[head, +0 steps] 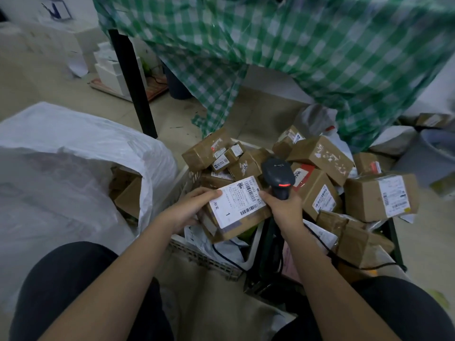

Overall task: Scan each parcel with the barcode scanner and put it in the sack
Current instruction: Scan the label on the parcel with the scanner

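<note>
While held, parcel (237,210) label reads "502 602 12 815".

A beige tiled floor (44,77) carries everything. On it stand a white slatted plastic crate (197,254) heaped with brown cardboard parcels (320,153), a white woven sack (61,153) just left of the crate, a black table leg (134,87), and white boxes (108,72) behind the leg.
</note>
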### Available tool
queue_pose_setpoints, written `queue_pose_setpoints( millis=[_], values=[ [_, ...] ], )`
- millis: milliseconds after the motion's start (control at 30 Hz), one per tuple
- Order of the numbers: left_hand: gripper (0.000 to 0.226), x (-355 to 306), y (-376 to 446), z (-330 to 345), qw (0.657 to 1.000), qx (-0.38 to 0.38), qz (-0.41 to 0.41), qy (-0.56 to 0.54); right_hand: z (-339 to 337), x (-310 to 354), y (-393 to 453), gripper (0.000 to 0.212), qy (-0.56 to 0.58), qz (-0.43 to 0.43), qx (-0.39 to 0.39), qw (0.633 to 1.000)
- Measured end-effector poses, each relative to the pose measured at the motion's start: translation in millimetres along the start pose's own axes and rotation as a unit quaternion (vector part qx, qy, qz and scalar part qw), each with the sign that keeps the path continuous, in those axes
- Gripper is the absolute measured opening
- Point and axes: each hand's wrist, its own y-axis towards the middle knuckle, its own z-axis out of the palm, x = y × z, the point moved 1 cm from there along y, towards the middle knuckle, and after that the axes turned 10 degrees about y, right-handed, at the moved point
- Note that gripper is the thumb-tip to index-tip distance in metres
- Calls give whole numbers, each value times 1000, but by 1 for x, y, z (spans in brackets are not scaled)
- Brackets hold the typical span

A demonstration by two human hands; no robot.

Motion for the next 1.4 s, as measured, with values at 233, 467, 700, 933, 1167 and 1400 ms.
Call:
queue_pose_setpoints(
  millis=[233, 467, 700, 933, 1167, 1400],
  values=[
    [93, -10, -7, 4, 975, 153, -39, 158, 6, 9, 8, 19, -67, 5, 92, 993],
    [105, -6, 3, 13, 997, 66, -12, 29, 8, 15, 3, 16, -46, -16, 1, 999],
    [85, -1, 0, 19, 993, 67, -2, -97, 16, 17, -5, 23, -38, -2, 48, 998],
    [34, -15, -1, 14, 990, -66, 67, -108, 4, 33, -15, 16, -123, -36, 36, 991],
    [50, -12, 0, 11, 987, -64, 64, -133, 1, 27, -43, 17, -99, 61, 103, 988],
    [57, -13, -1, 8, 988, -70, 67, -122, 5, 30, -49, 20, -147, 52, 118, 981]
  ],
)
